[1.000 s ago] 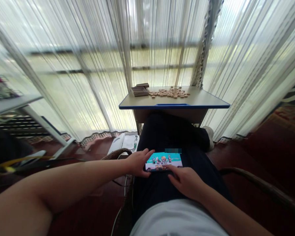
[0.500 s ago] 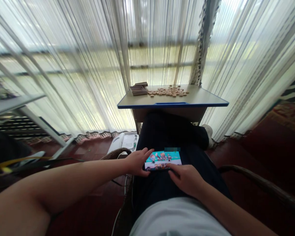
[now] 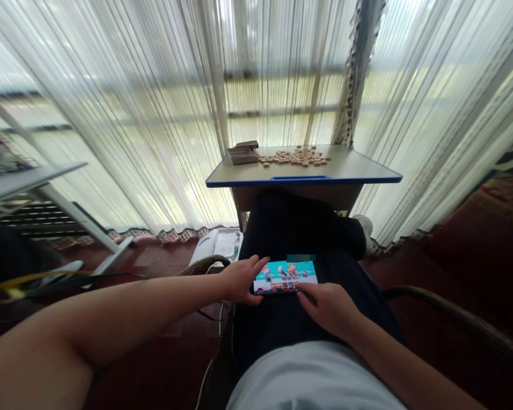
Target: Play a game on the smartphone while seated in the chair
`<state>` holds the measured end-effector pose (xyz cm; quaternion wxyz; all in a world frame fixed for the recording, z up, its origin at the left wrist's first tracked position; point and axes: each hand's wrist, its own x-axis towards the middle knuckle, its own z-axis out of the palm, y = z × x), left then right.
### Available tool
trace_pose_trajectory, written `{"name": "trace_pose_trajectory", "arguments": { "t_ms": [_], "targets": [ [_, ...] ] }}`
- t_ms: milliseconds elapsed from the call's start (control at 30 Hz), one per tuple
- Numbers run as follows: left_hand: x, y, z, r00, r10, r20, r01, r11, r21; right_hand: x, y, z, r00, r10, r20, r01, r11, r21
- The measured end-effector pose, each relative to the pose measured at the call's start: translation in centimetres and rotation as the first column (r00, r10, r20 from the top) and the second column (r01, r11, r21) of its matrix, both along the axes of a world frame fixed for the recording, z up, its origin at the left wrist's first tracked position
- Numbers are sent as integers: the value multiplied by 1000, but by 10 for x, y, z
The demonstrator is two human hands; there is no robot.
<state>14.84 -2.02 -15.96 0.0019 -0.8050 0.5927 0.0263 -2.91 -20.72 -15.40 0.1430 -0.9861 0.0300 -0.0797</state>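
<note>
While the table (image 3: 359,168) stands beyond the knees, the left hand (image 3: 239,279) grips the left end of the phone (image 3: 286,276), which lies screen-up on the lap, and the right hand (image 3: 327,304) holds its near right corner; wooden discs (image 3: 294,156) cover the tabletop's far edge.

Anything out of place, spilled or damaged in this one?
Nothing stands out. The left hand grips one end of the phone on the lap, and the right hand touches its near edge. On the table, small wooden pieces lie loosely spread beside a stack of wooden bars.
</note>
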Motion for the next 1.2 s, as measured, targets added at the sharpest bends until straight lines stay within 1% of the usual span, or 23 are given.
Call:
{"name": "trace_pose_trajectory", "arguments": {
  "t_ms": [167,300,433,567,633,733,867,967,1100,1200],
  "targets": [
    [1,1,-3,1000,-9,1,9,1000,-26,1,3,-1,1000,29,-6,-29,999,16],
    [2,1,-6,1000,-10,-13,10,1000,-22,3,4,-1,999,32,3,-32,999,25],
    [2,0,-5,1000,-9,-9,9,1000,-15,0,5,1,998,55,5,-55,998,33],
    [1,1,-3,1000,-14,-4,14,1000,-9,-5,7,5,996,83,42,-86,993,75],
    [1,1,-3,1000,-15,-2,15,1000,-17,-5,7,5,997,78,13,-79,995,58],
    [2,1,-4,1000,-13,4,13,1000,-24,-3,8,3,998,47,-50,-47,999,-2],
    [1,0,-4,1000,-11,7,11,1000,-14,-1,6,1,999,20,-48,-20,1000,-2],
    [0,0,-2,1000,-4,-8,4,1000,1,0,5,2,998,35,-45,-34,999,22],
    [-1,0,-1,1000,6,-16,-6,1000,0,-1,3,4,994,106,-26,-102,987,127],
    [-1,0,-1,1000,13,-12,-13,1000,-2,0,3,3,994,101,-31,-95,985,144]
  ]
}}
